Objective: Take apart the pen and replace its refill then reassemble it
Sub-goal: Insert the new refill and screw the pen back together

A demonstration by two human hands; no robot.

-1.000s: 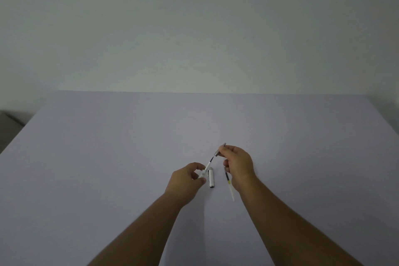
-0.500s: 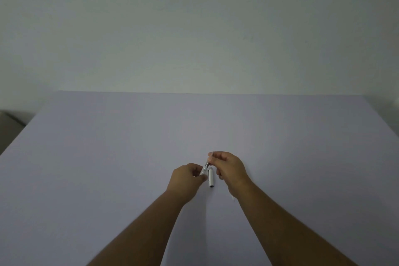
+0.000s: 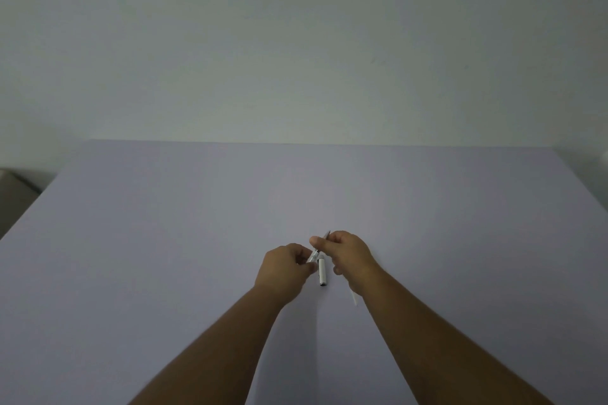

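My left hand (image 3: 285, 265) pinches the white pen barrel (image 3: 313, 256), whose open end points up and right. My right hand (image 3: 349, 253) is closed on a thin refill (image 3: 326, 235); its dark tip sticks out above my fingers and its lower part goes into the barrel. A white pen cap (image 3: 322, 272) lies on the table between my hands. A second thin refill (image 3: 354, 298) lies on the table under my right wrist, mostly hidden.
The pale lilac table (image 3: 164, 240) spreads wide on all sides of my hands. A plain wall rises behind its far edge. A dark object (image 3: 13, 194) sits beyond the table's left edge.
My right hand moved left toward my left hand, and the refill slid deeper into the barrel. It has since drawn slightly back, so the tip shows again above my fingers.
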